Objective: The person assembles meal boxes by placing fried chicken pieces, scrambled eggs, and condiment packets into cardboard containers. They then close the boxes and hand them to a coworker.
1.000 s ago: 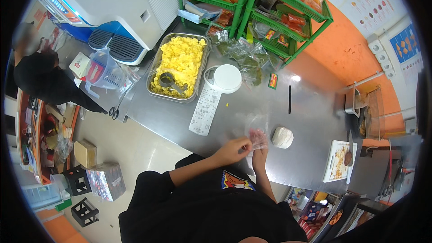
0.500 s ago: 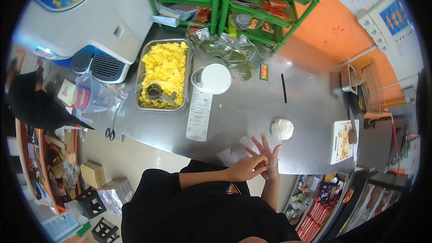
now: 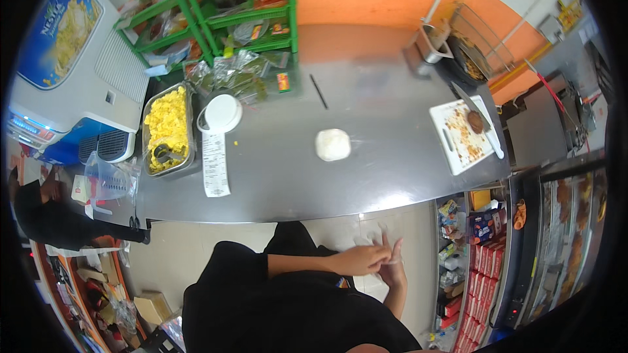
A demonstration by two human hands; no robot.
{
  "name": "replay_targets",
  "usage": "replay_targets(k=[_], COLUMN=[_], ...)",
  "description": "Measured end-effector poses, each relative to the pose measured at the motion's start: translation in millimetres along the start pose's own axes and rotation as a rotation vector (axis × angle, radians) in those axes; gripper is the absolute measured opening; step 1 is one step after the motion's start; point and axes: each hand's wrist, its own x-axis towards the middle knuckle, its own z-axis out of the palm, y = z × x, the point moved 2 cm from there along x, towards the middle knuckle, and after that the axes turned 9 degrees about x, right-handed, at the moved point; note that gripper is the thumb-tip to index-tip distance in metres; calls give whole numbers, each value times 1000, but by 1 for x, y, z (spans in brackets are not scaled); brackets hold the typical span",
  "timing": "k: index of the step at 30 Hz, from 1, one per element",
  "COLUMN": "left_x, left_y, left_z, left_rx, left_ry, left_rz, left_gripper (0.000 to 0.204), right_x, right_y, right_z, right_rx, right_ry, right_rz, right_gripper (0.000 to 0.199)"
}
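Observation:
In front of my body, past the table's near edge, my left hand (image 3: 362, 259) reaches across to my right hand (image 3: 394, 273). The left fingers are pinched at the right palm, on what looks like a thin clear plastic glove (image 3: 397, 253); its outline is faint and blurred. My right hand is upright with its fingers spread. On the metal table (image 3: 275, 176) ahead of the hands lies a smooth white rounded thing (image 3: 333, 144), whose kind I cannot make out. A black stick-like thing (image 3: 318, 91) lies beyond it.
At the left stand a tray of yellow crumbled food (image 3: 167, 117) with a scoop, a white round scale (image 3: 224, 112) and a paper slip (image 3: 214, 163). Right lies a white cutting board (image 3: 451, 127) with a knife (image 3: 477, 114). Green shelves (image 3: 245, 19) stand behind. Another person (image 3: 49, 219) is far left.
My view has swung to the right, and my hands have drawn back from over the table to beyond its near edge. The left fingers stay pinched at the right hand.

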Motion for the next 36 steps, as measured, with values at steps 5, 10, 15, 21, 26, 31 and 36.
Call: replay_targets(k=[5, 10, 15, 21, 26, 31, 36], left_x=[64, 113, 140, 185, 232, 274, 374], left_y=[26, 29, 52, 57, 50, 28, -25], left_z=[156, 272, 345, 388, 408, 430, 457], left_rx=[-110, -362, -318, -272, -300, -301, -359], left_ry=[-274, -615, -913, -1058, -1273, -1661, -1791], left_rz=[-36, -76, -40, 35, -24, -68, -218], left_gripper=[11, 9, 9, 12, 10, 14, 12], right_x=[-69, -93, -115, -134, -138, -138, -83], right_y=[30, 61, 83, 53, 41, -27, -31], right_z=[-153, -254, -340, -378, -415, -446, -519], right_rx=[163, 342, 849, 840, 765, 979, 1162], right_ry=[228, 465, 681, 487, 621, 824, 1015], right_rz=[-64, -564, -547, -854, -1082, -931, -714], right_gripper=[96, 96, 105, 90, 86, 89, 89])
